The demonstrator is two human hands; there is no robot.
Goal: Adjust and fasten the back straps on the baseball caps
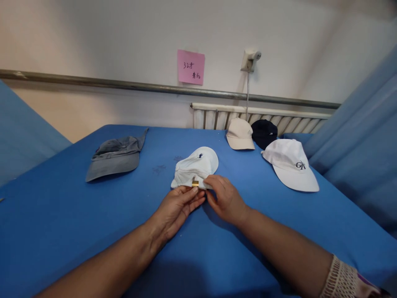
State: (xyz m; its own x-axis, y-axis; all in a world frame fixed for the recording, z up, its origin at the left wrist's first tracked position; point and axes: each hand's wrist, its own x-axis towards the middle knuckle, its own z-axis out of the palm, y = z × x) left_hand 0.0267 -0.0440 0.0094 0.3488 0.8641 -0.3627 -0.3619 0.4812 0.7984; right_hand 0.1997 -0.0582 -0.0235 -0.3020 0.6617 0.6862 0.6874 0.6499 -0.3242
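Note:
A pale, nearly white baseball cap (pixel 196 163) with a small dark emblem lies in front of me, its brim pointing away to the right. Its back strap faces me and carries a gold metal buckle (pixel 195 183). My left hand (pixel 182 205) grips the strap from below, thumb at the buckle. On the right side of the strap, my right hand (pixel 228 198) pinches the band between thumb and fingers. Fingertips of both hands are partly hidden by the cap's edge.
On the blue-covered table (pixel 149 231) are a grey cap (pixel 116 155) at left, a beige cap (pixel 240 132), a black cap (pixel 264 132) and a white lettered cap (pixel 290 161) at right. A radiator (pixel 221 118), rail (pixel 124 85) and blue curtains (pixel 366 136) border it.

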